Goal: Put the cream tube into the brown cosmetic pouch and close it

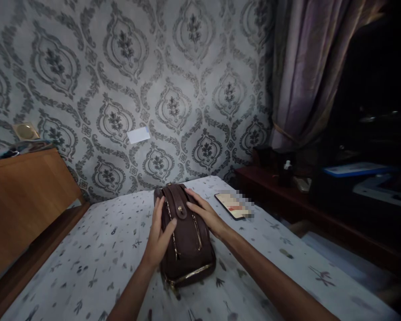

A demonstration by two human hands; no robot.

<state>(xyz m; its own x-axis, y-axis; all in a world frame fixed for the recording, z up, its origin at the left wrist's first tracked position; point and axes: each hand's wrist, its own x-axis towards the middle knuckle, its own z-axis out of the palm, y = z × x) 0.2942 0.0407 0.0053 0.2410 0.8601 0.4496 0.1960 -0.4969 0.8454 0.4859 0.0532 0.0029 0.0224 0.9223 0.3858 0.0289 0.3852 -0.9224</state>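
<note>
A dark brown bag [187,243] with gold-coloured zips lies on the patterned white sheet [107,249]. A strap flap [176,200] with a small metal clasp runs down its upper middle. Against the bag's left side rests my left hand [158,236], thumb apart from the fingers and laid on the front near a zip. My right hand [207,214] lies on the upper right side, its fingers stretched over the bag's edge and top. Both hands touch the bag from opposite sides without visibly gripping it. The bag's underside is hidden.
A dark-edged tablet or phone [232,206], partly pixelated, lies right of the bag. A wooden headboard or cabinet [26,196] stands at left. Along the right runs a dark red shelf [254,178] with a small bottle [286,171]. A curtain [307,71] hangs behind it.
</note>
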